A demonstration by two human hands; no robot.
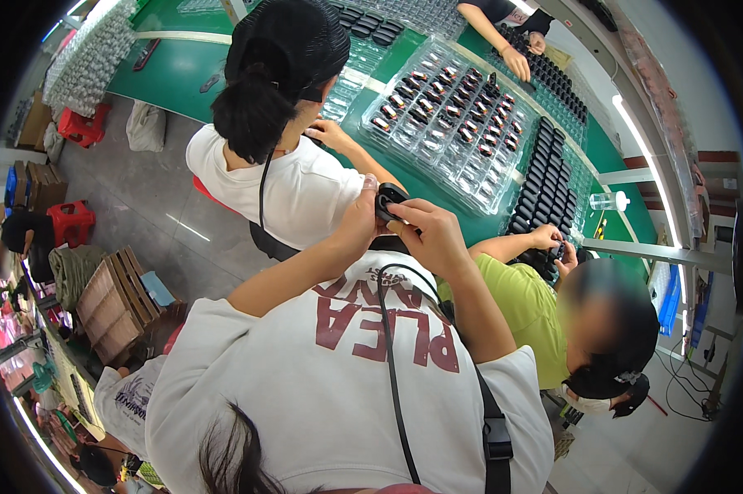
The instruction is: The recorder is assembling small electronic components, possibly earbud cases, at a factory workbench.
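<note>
In front of my chest, a small rounded black case [390, 195] with a glossy hollow is held between both hands, above the near edge of the table. My left hand [358, 217] grips its left side, with a pale cover on a fingertip. From the right, my right hand [434, 234] has its fingers curled and the fingertips pressed to the case's lower part. Whether anything small lies between those fingertips is hidden. Beyond my hands, a clear plastic tray [458, 177] on the green table [178, 76] carries rows of small black parts with orange-red ends.
A co-worker in white [285, 185] sits close at front left, another in green [507, 309] at right. Rows of black oval cases [544, 177] fill a tray on the right. A third person's hand [516, 63] reaches in across the table. A clear bottle [609, 202] stands at far right.
</note>
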